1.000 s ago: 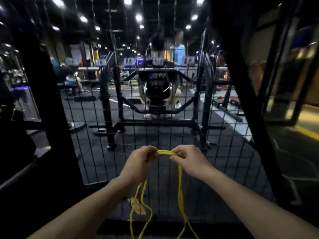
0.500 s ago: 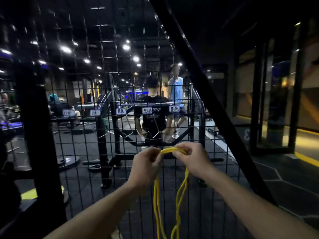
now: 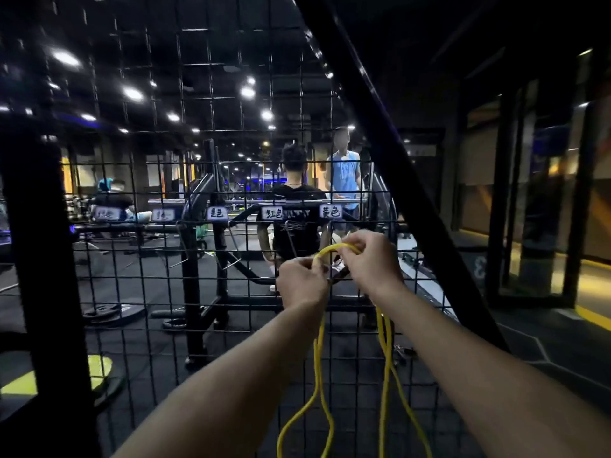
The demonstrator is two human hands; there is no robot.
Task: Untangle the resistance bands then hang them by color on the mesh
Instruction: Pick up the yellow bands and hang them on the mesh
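Note:
A yellow resistance band [image 3: 383, 352] arches between my two hands, and its long loops hang down past the bottom of the view. My left hand [image 3: 301, 282] pinches one end of the arch. My right hand [image 3: 372, 259] pinches the other end, slightly higher. Both hands are close in front of the black wire mesh [image 3: 158, 292]. A row of small white labels is fixed to the mesh, and the rightmost label [image 3: 330, 212] sits just above my right hand. Metal hooks [image 3: 231, 246] hang under the labels; no other band shows.
A thick black diagonal beam [image 3: 396, 180] crosses in front of the mesh at the right. A black post [image 3: 43, 259] stands at the left. Behind the mesh are a weight rack [image 3: 198, 292] and two people [image 3: 297, 209]. A yellow-lit floor strip [image 3: 591, 315] lies far right.
Both hands have lifted the yellow band up toward the row of labels and a little right. The view has tilted upward, showing more of the upper mesh.

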